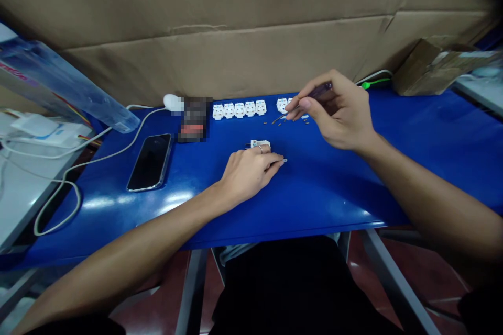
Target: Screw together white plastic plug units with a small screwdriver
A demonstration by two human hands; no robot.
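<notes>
Clamped fingers of the right hand (340,112), well right of the black rectangular phone (150,162), are holding a slender, purple-handled metal tool (325,90). Curled over a white, pinned plastic block (259,143) nearer the phone's right, the left hand (247,174) has thumb and forefinger together at a small pale ring-ended piece (285,160). Beyond and right of the phone lie five white plastic modules (239,110) and, farther right, small brass-coloured pieces (307,122).
</notes>
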